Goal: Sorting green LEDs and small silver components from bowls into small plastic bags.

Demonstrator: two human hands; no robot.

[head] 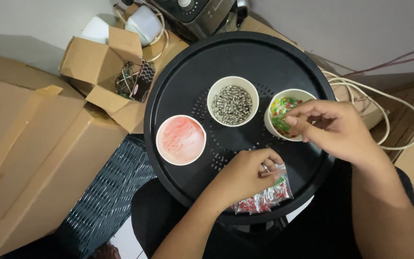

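We cannot resolve the small red and green parts in the clear plastic bag point(269, 192), half covered by the left hand point(245, 175) at 6 o'clock on the round black perforated tray point(183, 86). That hand is curled, fingers pinching the bag's mouth. The right hand point(336, 129) bends over the white cup of green and red pieces point(283, 112) at 3 o'clock, fingertips pinched together; whether they hold anything, we cannot tell.
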